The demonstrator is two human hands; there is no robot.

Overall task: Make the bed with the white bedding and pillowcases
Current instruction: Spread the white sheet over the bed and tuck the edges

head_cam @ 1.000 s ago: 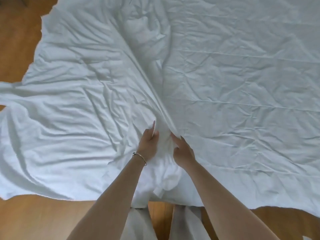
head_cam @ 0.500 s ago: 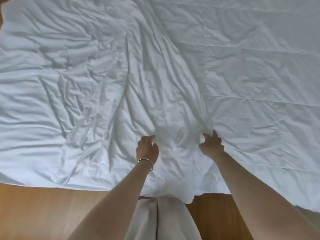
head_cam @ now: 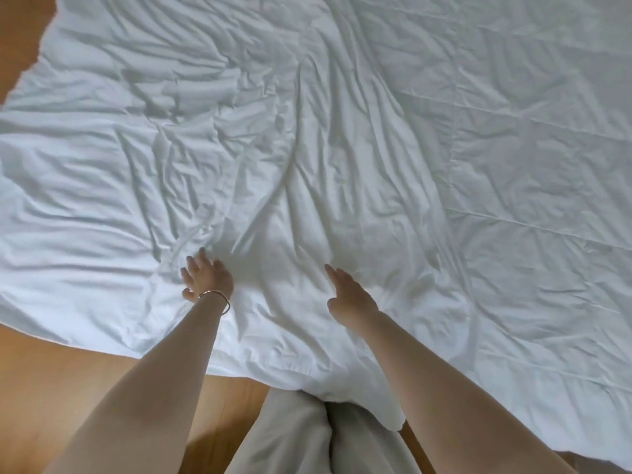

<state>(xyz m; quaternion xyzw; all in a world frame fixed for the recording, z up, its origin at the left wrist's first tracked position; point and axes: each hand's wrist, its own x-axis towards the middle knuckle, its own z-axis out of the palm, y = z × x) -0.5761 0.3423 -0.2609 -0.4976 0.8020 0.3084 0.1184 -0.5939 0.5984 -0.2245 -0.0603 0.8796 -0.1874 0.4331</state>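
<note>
The wrinkled white cotton bedding (head_cam: 342,148) is spread over the brown wooden floor (head_cam: 85,378), creased most at the left. Nothing is gripped: the left hand (head_cam: 208,277) and right hand (head_cam: 350,295) are laid flat with straightened fingers. Smoothing seems begun; pillowcases are not seen.

- Both hands let go of the white bedding (head_cam: 342,138); a second ago they pinch a raised fold of it close together near its front edge.
- The left hand (head_cam: 207,277) now lies with fingers spread and straight on the cloth, further to the left than before.
- The right hand (head_cam: 350,295) is now open too, fingers stretched forward, just above or on the cloth.
- The hands are now well apart.
- The raised fold is gone; the cloth between the hands lies flatter, with long shallow creases.
</note>
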